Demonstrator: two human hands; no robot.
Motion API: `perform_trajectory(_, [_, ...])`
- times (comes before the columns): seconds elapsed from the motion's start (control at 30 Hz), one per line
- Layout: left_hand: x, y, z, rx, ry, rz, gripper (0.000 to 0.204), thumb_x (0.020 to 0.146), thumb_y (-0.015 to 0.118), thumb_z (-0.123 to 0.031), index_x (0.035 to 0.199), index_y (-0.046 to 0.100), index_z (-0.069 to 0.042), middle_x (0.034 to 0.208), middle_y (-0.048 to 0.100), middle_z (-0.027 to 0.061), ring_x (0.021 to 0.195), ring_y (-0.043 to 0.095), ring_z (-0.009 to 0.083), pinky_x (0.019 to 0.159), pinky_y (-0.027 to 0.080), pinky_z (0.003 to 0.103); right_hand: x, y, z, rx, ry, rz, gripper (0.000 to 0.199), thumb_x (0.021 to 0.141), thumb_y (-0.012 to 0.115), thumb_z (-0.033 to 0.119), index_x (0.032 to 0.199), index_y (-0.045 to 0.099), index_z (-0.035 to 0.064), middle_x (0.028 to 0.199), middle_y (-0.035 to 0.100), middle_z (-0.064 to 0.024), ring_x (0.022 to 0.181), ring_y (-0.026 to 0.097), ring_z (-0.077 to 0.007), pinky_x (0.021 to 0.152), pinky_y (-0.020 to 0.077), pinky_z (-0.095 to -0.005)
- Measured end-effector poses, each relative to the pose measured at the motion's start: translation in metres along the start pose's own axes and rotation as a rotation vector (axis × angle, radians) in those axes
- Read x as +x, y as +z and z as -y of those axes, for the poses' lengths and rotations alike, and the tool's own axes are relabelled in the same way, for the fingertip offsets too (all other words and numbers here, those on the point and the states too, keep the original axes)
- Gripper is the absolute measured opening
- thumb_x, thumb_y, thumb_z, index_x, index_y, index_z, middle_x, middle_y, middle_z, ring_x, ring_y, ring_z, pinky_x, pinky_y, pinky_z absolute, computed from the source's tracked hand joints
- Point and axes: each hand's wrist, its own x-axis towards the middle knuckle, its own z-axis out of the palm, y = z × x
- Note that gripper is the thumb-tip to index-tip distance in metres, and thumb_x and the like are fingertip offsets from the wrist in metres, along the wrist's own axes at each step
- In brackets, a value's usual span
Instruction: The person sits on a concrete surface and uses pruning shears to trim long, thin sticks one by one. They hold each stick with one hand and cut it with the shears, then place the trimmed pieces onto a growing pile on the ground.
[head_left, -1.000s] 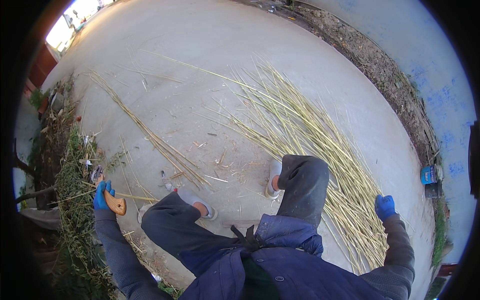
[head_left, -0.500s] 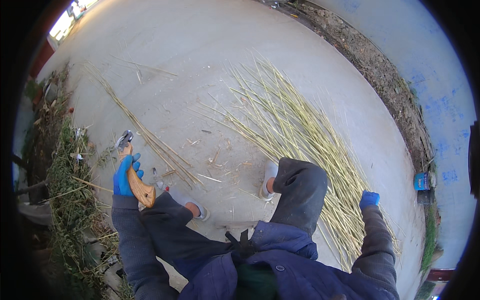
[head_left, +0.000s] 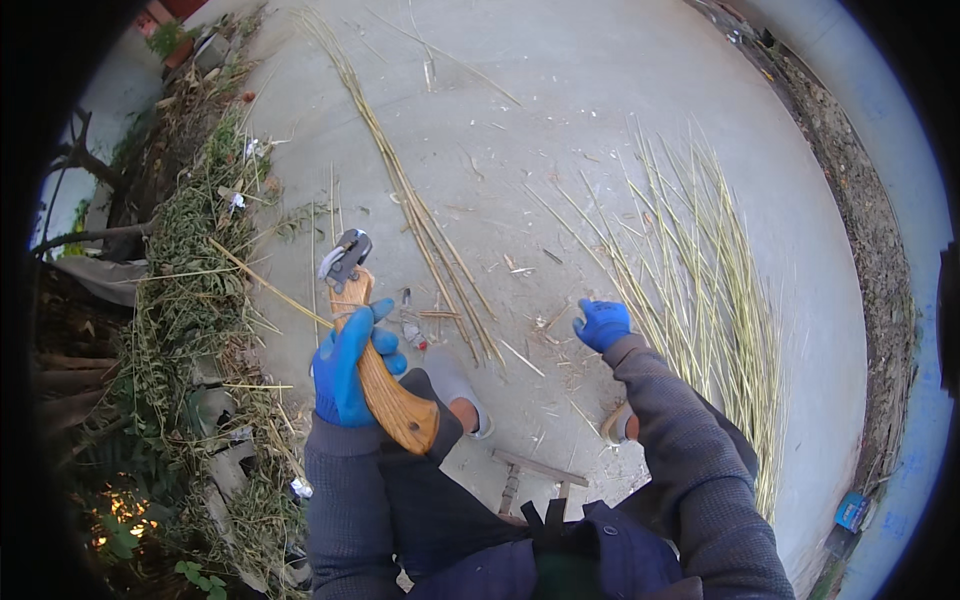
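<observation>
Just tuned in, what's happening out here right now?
A person in blue gloves stands on a concrete yard. The left hand grips a wooden-handled tool, its metal head up. The right hand is held out empty above the ground, its fingers loosely curled. A thin bundle of stalks lies ahead, and a wide pile of stalks is spread to the right. Weeds and brush line the left edge, and a small wooden stool sits by the feet.
</observation>
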Motion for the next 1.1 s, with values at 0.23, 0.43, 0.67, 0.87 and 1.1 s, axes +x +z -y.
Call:
perform_trajectory(0.23, [-0.016,0.024,-0.022,0.097,-0.195,-0.067,0.046,0.096,0.058,-0.027,0.122,0.055,0.011,0.068,0.061,0.0094,0.052,0.057,0.0189,0.049,0.048,0.029,0.076,0.101,0.155,0.073,0.093,0.171,0.08,0.082,0.062,0.056,0.14,0.044,0.0057,0.132,0.055,-0.0145,0.122,0.053,-0.031,0.098,0.0401,-0.0472])
perform_trajectory(0.43, [-0.003,0.02,-0.025,0.139,-0.376,-0.051,0.048,0.096,0.059,-0.025,0.127,0.053,0.011,0.071,0.063,0.0109,0.055,0.059,0.0196,0.052,0.049,0.028,0.125,0.128,0.202,0.136,0.089,-0.05,0.096,0.076,0.07,0.057,0.146,0.035,0.001,0.142,0.044,-0.0186,0.132,0.04,-0.0348,0.109,0.0294,-0.051])
perform_trajectory(0.67, [0.0,0.016,-0.025,0.16,-0.43,-0.064,0.042,0.097,0.056,-0.02,0.125,0.054,0.012,0.072,0.063,0.01,0.056,0.059,0.018,0.053,0.049,0.028,0.147,0.145,0.2,0.149,0.228,0.157,0.088,0.076,0.073,0.047,0.144,0.038,0.0032,0.126,0.057,-0.0197,0.113,0.057,-0.0354,0.093,0.0453,-0.0491])
perform_trajectory(0.87, [-0.011,0.013,-0.028,0.1,-0.383,-0.052,0.051,0.093,0.06,-0.028,0.122,0.054,0.013,0.068,0.064,0.0131,0.053,0.06,0.0219,0.051,0.051,0.032,0.108,0.151,0.128,0.448,0.101,0.047,0.059,0.081,0.068,0.031,0.132,0.053,0.0049,0.106,0.067,-0.019,0.098,0.067,-0.03,0.087,0.0513,-0.0431])
perform_trajectory(1.1, [-0.022,0.004,-0.034,0.011,-0.276,0.075,0.039,0.096,0.054,-0.014,0.122,0.051,0.015,0.077,0.066,0.0164,0.065,0.066,0.0232,0.06,0.055,0.034,0.008,0.088,0.079,1.133,0.067,-0.075,0.037,0.084,0.062,0.024,0.114,0.062,0.0012,0.094,0.069,-0.0187,0.09,0.07,-0.0261,0.08,0.0539,-0.0361])
